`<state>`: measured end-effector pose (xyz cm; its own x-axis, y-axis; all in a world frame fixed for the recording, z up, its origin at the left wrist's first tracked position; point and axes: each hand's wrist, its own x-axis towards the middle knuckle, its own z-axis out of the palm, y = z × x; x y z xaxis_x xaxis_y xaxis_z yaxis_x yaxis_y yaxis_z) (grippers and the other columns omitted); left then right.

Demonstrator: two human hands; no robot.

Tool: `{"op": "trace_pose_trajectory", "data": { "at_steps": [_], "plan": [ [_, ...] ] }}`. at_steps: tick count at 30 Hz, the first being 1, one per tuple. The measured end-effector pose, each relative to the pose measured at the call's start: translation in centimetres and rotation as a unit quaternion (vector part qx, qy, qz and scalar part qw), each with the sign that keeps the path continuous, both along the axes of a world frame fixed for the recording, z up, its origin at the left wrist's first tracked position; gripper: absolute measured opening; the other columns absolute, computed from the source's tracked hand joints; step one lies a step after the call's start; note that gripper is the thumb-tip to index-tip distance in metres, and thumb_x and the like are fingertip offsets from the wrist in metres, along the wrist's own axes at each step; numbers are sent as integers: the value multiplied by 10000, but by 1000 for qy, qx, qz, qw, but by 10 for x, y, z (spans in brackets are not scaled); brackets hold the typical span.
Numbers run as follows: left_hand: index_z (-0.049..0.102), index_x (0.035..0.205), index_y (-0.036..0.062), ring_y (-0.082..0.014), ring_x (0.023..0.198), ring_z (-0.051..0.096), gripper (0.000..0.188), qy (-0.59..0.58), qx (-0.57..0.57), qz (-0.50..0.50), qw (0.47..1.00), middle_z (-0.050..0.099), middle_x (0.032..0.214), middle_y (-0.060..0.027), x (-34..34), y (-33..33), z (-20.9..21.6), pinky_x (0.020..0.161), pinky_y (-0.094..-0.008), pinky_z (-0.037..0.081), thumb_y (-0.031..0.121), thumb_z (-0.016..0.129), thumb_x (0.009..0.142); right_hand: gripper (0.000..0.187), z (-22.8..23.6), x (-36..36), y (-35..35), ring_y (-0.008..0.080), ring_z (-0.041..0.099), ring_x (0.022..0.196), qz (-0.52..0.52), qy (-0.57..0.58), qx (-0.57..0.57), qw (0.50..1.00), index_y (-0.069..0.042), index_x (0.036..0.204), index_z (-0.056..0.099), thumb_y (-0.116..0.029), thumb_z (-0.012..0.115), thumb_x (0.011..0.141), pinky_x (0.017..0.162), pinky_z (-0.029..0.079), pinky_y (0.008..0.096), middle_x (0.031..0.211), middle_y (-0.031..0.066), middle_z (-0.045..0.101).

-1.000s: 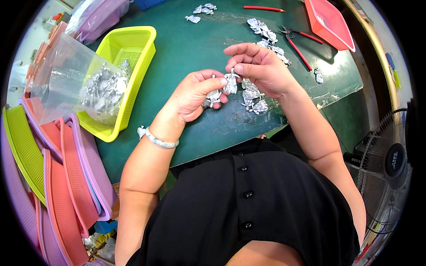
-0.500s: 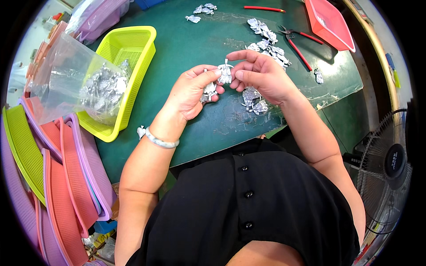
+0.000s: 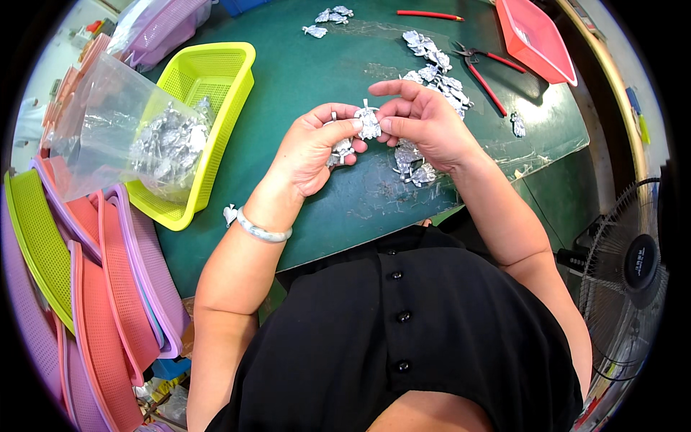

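Note:
Over the green table, my left hand (image 3: 306,147) is closed around small silver metal castings. One casting (image 3: 369,125) sticks up past the thumb tip, its small stem pointing away from me. Another casting (image 3: 341,153) is tucked lower in the fingers. My right hand (image 3: 435,129) has its thumb and index finger pinched at the right edge of the upper casting, so both hands touch it. Just below the right hand lie several loose castings (image 3: 412,164), and a longer row of castings (image 3: 440,75) extends beyond it.
A lime-green basket (image 3: 241,86) at left holds a clear bag (image 3: 108,108) of castings. Red-handled pliers (image 3: 469,57), a red rod (image 3: 430,14) and a pink tray (image 3: 529,39) sit at far right. Stacked baskets (image 3: 108,317) stand at left; a fan (image 3: 626,266) at right.
My right thumb and fingers have closed in from just beside the upper casting onto its right edge. The left hand has barely shifted, still holding the castings.

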<state>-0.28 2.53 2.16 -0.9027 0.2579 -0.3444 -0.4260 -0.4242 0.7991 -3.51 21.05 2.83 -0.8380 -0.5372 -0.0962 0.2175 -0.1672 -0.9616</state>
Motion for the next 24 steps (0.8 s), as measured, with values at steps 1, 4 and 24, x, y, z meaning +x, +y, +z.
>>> {"op": "trace_pose_trajectory", "data": {
  "at_steps": [1, 4, 24],
  "plan": [
    [544, 962, 13, -129, 633, 586, 173, 3, 2, 0, 1000, 599, 805, -78, 0, 0, 0, 495, -217, 467, 37, 587, 796, 404, 0, 0, 0, 91, 561, 694, -1, 4, 2, 1000, 32, 1174, 444, 17, 573, 791, 622, 463, 211, 825, 42, 596],
    [544, 973, 8, -132, 648, 589, 184, 5, -5, 7, 1000, 597, 823, -83, 0, 0, -1, 503, -223, 475, 29, 583, 794, 399, 0, 1, -1, 93, 538, 684, -16, 14, 11, 1000, 40, 1154, 450, 32, 566, 772, 617, 449, 219, 799, 49, 587],
    [509, 1103, -20, -162, 719, 574, 297, 25, 88, -6, 996, 606, 922, -132, -3, -3, -6, 569, -253, 470, 137, 414, 869, 299, 3, -7, 11, 148, 573, 762, -79, 253, 198, 944, 5, 1127, 497, -8, 493, 828, 716, 457, 254, 834, 77, 619]
  ]
}}
